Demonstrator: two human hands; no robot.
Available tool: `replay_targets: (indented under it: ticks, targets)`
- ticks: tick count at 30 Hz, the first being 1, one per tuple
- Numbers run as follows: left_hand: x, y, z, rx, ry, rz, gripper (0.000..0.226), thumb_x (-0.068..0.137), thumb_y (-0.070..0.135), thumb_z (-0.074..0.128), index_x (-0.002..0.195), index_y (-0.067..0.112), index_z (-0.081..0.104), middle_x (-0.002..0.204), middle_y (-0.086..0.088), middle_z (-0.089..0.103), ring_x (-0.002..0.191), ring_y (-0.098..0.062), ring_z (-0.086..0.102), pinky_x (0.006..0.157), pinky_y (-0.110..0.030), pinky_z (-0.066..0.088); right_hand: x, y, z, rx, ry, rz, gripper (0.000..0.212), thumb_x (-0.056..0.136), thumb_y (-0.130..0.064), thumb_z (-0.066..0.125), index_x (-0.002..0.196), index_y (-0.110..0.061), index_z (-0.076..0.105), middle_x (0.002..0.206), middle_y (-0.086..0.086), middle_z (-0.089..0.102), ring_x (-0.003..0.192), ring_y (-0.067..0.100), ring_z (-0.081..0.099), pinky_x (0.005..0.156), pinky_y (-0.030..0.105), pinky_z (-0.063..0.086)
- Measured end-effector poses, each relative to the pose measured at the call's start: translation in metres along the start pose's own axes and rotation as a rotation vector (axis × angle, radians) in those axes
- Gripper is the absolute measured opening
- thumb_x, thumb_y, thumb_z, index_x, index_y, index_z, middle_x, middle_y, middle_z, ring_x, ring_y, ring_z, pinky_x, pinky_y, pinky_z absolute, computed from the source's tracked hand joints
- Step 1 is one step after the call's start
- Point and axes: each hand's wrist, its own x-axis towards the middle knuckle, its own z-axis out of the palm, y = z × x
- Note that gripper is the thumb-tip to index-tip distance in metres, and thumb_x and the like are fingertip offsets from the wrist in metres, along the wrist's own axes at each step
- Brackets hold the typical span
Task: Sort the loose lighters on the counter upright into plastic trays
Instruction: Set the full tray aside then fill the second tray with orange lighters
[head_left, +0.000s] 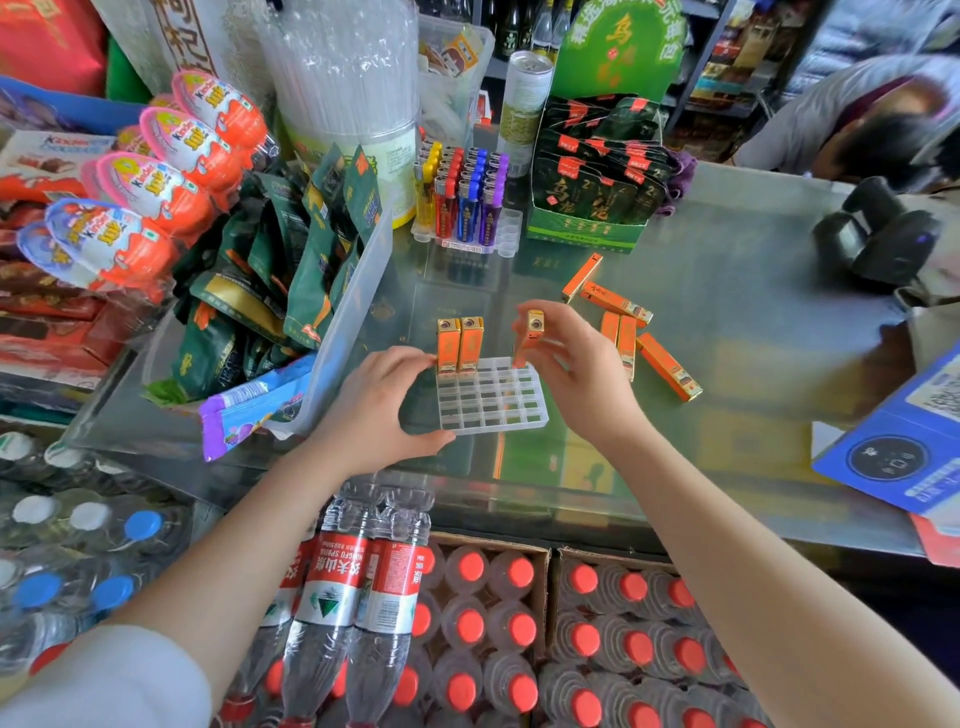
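Note:
A clear plastic tray (491, 402) with a grid of slots lies on the glass counter. Two orange lighters (460, 343) stand upright in its far left slots. My left hand (384, 410) grips the tray's left edge, fingers at the far corner and thumb at the near corner. My right hand (566, 358) pinches a third orange lighter (531, 332) upright, just above the tray's far right part. Several loose orange lighters (631, 332) lie flat on the counter to the right of the tray.
A second tray of coloured lighters (465, 195) stands at the back. A clear bin of green packets (291, 270) sits left, a green tea box (597, 176) behind. A black scanner (878, 234) and blue card (904, 441) are at right. Water bottles (467, 623) are below the counter.

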Motion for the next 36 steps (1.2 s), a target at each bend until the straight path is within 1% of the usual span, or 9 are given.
replay_targets:
  ticks: [3, 7, 10, 13, 20, 24, 27, 29, 36]
  targets:
    - [-0.001, 0.002, 0.0, -0.011, -0.024, -0.02, 0.077, 0.065, 0.045, 0.074, 0.128, 0.008, 0.046, 0.127, -0.004, 0.046, 0.117, -0.02, 0.04, 0.101, -0.032, 0.031, -0.009, -0.005, 0.003, 0.085, 0.015, 0.022, 0.027, 0.085, -0.001, 0.056, 0.107, -0.016, 0.054, 0.099, -0.002, 0.066, 0.09, 0.01, 0.066, 0.083, 0.025, 0.053]
    - [-0.009, 0.007, 0.003, -0.068, -0.036, -0.056, 0.078, 0.066, 0.046, 0.072, 0.129, 0.012, 0.043, 0.13, -0.001, 0.042, 0.12, -0.015, 0.035, 0.099, -0.022, 0.023, -0.017, -0.01, 0.014, 0.204, 0.077, 0.115, 0.024, 0.079, -0.011, 0.068, 0.091, -0.024, 0.051, 0.077, -0.018, 0.067, 0.082, 0.0, 0.064, 0.072, 0.017, 0.052]
    - [-0.012, 0.009, 0.004, -0.069, -0.016, -0.063, 0.076, 0.065, 0.043, 0.074, 0.128, 0.011, 0.045, 0.129, -0.002, 0.044, 0.12, -0.018, 0.037, 0.1, -0.023, 0.023, -0.02, -0.014, 0.03, 0.168, 0.083, 0.153, 0.026, 0.076, -0.015, 0.071, 0.088, -0.026, 0.051, 0.075, -0.016, 0.064, 0.074, -0.003, 0.061, 0.069, 0.015, 0.051]
    - [-0.013, 0.009, 0.005, -0.079, -0.001, -0.067, 0.074, 0.065, 0.042, 0.074, 0.126, 0.011, 0.046, 0.129, -0.003, 0.045, 0.119, -0.019, 0.039, 0.1, -0.025, 0.025, -0.018, -0.02, 0.043, 0.14, 0.106, 0.16, 0.024, 0.075, -0.016, 0.072, 0.088, -0.023, 0.053, 0.073, -0.017, 0.062, 0.067, -0.008, 0.059, 0.063, 0.006, 0.045]
    - [-0.013, 0.008, 0.006, -0.087, 0.02, -0.074, 0.074, 0.064, 0.047, 0.073, 0.125, 0.014, 0.046, 0.128, -0.002, 0.046, 0.119, -0.019, 0.04, 0.101, -0.031, 0.029, -0.014, -0.029, 0.055, 0.026, 0.182, 0.161, 0.022, 0.074, -0.01, 0.069, 0.091, -0.013, 0.055, 0.089, 0.006, 0.064, 0.072, 0.0, 0.059, 0.06, 0.002, 0.042]
    - [-0.013, 0.009, 0.007, -0.087, 0.029, -0.087, 0.075, 0.063, 0.047, 0.074, 0.125, 0.015, 0.047, 0.128, 0.0, 0.046, 0.119, -0.017, 0.04, 0.098, -0.024, 0.026, -0.016, -0.031, 0.056, -0.026, 0.188, 0.197, 0.024, 0.075, -0.013, 0.069, 0.091, -0.016, 0.052, 0.084, 0.005, 0.066, 0.071, 0.012, 0.061, 0.061, 0.011, 0.046]
    - [-0.013, 0.01, 0.007, -0.081, 0.02, -0.096, 0.073, 0.065, 0.047, 0.073, 0.126, 0.017, 0.046, 0.13, 0.003, 0.044, 0.12, -0.015, 0.037, 0.097, -0.022, 0.023, -0.014, -0.035, 0.057, -0.104, 0.174, 0.22, 0.022, 0.077, -0.017, 0.066, 0.095, -0.012, 0.054, 0.084, 0.005, 0.065, 0.075, 0.019, 0.061, 0.07, 0.033, 0.053]
    - [-0.013, 0.01, 0.007, -0.082, 0.009, -0.097, 0.072, 0.066, 0.048, 0.072, 0.126, 0.018, 0.045, 0.131, 0.004, 0.042, 0.121, -0.014, 0.035, 0.096, -0.021, 0.022, -0.01, -0.038, 0.057, -0.169, 0.159, 0.237, 0.024, 0.079, -0.021, 0.063, 0.099, -0.01, 0.055, 0.087, 0.006, 0.065, 0.078, 0.022, 0.059, 0.071, 0.04, 0.052]
    - [-0.011, 0.014, 0.007, -0.152, -0.001, -0.122, 0.071, 0.063, 0.048, 0.068, 0.122, 0.016, 0.046, 0.125, 0.002, 0.043, 0.119, -0.015, 0.034, 0.095, -0.023, 0.026, -0.008, -0.046, 0.068, -0.296, 0.204, 0.215, 0.025, 0.083, -0.022, 0.057, 0.105, -0.009, 0.054, 0.097, 0.008, 0.062, 0.084, 0.026, 0.057, 0.064, 0.032, 0.043]
